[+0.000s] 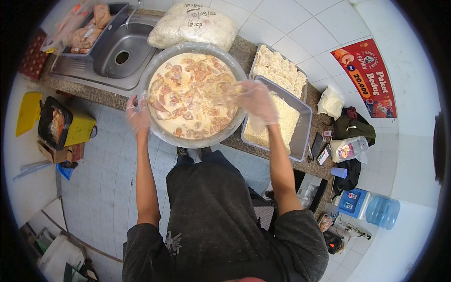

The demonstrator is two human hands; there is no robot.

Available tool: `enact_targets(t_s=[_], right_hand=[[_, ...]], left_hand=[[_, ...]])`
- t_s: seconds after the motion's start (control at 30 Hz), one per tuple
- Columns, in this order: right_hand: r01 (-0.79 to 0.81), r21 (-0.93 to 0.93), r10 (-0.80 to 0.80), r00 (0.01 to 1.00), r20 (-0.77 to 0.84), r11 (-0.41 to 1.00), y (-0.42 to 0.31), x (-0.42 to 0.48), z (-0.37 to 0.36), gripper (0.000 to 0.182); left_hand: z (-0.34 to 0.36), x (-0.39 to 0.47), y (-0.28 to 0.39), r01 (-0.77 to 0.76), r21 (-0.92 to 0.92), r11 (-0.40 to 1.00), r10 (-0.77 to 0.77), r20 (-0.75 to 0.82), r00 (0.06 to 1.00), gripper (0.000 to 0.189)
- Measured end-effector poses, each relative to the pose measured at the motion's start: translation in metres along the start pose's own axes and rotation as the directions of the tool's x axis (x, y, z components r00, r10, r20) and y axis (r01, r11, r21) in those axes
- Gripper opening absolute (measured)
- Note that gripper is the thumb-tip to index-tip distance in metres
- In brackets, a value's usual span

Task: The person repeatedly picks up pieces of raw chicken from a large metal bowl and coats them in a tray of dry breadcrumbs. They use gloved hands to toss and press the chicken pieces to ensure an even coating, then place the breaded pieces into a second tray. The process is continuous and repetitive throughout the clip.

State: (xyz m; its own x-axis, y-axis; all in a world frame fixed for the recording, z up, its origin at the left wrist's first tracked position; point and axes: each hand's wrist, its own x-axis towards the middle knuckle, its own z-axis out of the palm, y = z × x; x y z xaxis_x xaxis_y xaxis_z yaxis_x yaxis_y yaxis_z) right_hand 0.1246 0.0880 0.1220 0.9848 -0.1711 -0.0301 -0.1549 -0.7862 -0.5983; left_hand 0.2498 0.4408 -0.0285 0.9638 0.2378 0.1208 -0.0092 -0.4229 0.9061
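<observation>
A large round metal basin (197,142) holds raw chicken pieces (174,74) in a pale, creamy liquid. My left hand (138,114), in a clear plastic glove, grips the basin's left rim. Also gloved, my right hand (259,102) reaches over the right rim with its fingers above the chicken. Motion blurs those fingers, so whether a piece is in them cannot be made out. Under my right wrist stands a grey plastic tub (306,121) of pale crumbly coating (290,120). Behind it, another tray (253,63) holds coated pieces (276,65).
A stuffed, handwritten plastic bag (192,28) leans on the wall behind the basin. To the left are a steel sink (105,67) and a grey crate (123,10) of bagged meat. Scissors (310,155), a phone (324,155) and a blue cup (339,172) lie on the right counter.
</observation>
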Motion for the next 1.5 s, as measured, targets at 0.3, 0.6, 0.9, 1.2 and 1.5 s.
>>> enact_targets(t_s=[0.3,0.6,0.9,1.2,1.5], right_hand=[[-0.15,-0.461,0.089,0.984,-0.153,0.874,0.018,-0.089,-0.097,0.016],[0.36,0.007,-0.36,0.931,0.063,0.933,-0.051,-0.012,0.105,0.023],[0.372,-0.296,-0.317,0.923,0.218,0.88,-0.144,0.046,0.214,0.023],[0.559,-0.248,-0.46,0.811,0.361,0.791,-0.06,0.081,0.184,0.026],[0.46,-0.474,-0.398,0.888,0.232,0.75,0.055,0.079,0.108,0.031]], left_hand=[[-0.001,-0.007,-0.001,-0.014,0.027,1.0,0.016,-0.091,0.996,0.039],[-0.005,-0.009,0.005,0.014,0.081,0.997,-0.005,-0.109,0.994,0.037],[-0.009,-0.009,0.001,0.043,0.031,0.999,-0.039,-0.132,0.99,0.038],[-0.008,-0.008,0.002,0.092,0.026,0.995,-0.087,-0.169,0.982,0.036],[0.009,-0.003,-0.016,0.022,-0.054,0.998,-0.032,-0.194,0.981,0.034]])
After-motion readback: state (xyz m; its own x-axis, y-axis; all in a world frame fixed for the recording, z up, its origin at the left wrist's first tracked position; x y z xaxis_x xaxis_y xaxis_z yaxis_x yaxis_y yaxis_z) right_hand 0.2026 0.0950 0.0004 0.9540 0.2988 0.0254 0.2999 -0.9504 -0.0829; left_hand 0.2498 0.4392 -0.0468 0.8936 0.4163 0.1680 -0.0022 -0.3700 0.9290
